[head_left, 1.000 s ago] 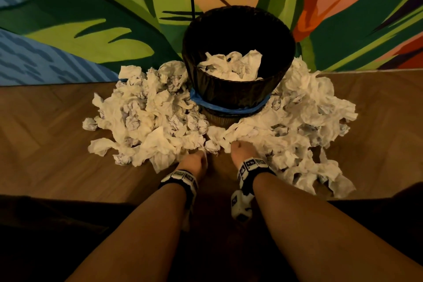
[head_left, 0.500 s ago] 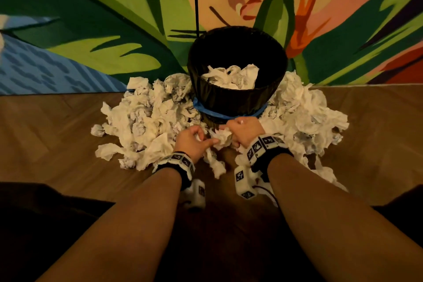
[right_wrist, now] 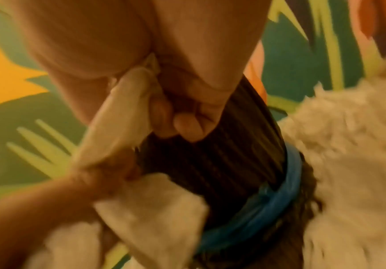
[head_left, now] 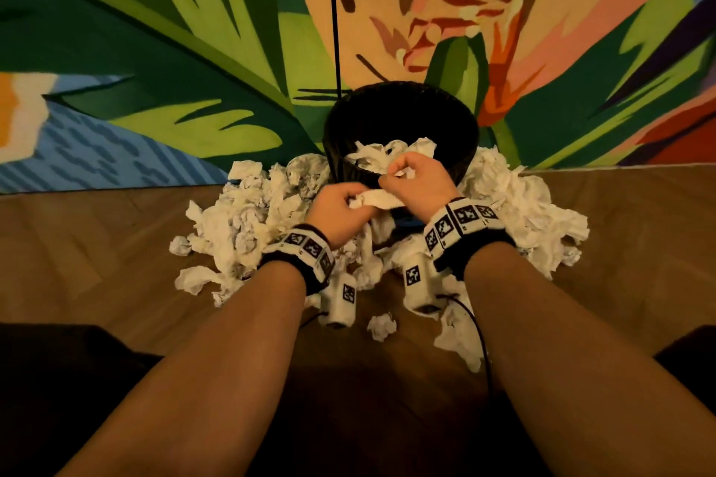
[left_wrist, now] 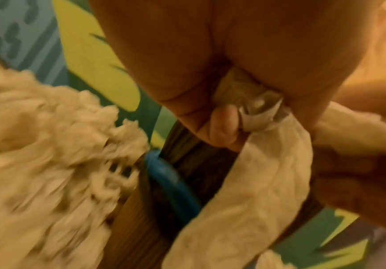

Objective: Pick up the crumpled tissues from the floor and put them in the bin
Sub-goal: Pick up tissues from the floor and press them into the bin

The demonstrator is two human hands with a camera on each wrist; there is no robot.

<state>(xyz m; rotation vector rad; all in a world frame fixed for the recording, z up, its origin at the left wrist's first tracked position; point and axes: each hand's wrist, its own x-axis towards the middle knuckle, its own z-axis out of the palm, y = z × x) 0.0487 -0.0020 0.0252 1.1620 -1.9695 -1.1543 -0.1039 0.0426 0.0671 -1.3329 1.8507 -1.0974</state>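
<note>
A black bin (head_left: 399, 108) with a blue band (left_wrist: 171, 182) stands against the painted wall, with crumpled tissues (head_left: 381, 155) inside it. My left hand (head_left: 348, 203) and right hand (head_left: 405, 176) each grip an end of one white tissue (head_left: 381, 199), held between them at the bin's near rim. In the left wrist view, curled fingers (left_wrist: 224, 125) clamp the tissue (left_wrist: 256, 182), which hangs down. In the right wrist view, the tissue (right_wrist: 123, 118) runs from my pinching fingers (right_wrist: 187, 125) to the other hand. Piles of tissues lie left (head_left: 248, 221) and right (head_left: 523, 213) of the bin.
A small tissue ball (head_left: 381, 326) and a longer scrap (head_left: 461, 337) lie on the wooden floor (head_left: 97, 263) near my wrists. A thin black pole (head_left: 334, 12) rises behind the bin. The mural wall (head_left: 193, 50) closes off the back.
Both hands have risen from the floor in front of the bin to its near rim, carrying a tissue between them. The view has tilted up and closer.
</note>
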